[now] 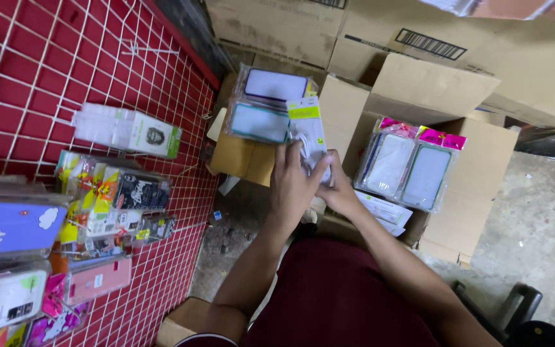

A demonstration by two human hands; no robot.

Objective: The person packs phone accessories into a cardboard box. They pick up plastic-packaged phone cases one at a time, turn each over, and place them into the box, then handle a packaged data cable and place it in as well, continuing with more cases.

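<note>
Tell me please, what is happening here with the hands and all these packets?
A person holds a small clear packet with a yellow-green header in both hands, the left hand and right hand meeting around it. Stacks of phone cases lie on cardboard boxes ahead, and more packaged cases hang on a red wire grid wall at the left.

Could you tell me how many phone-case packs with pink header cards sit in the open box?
2, side by side in the open cardboard box: the left pack and the right pack. More may lie hidden behind them.
</note>
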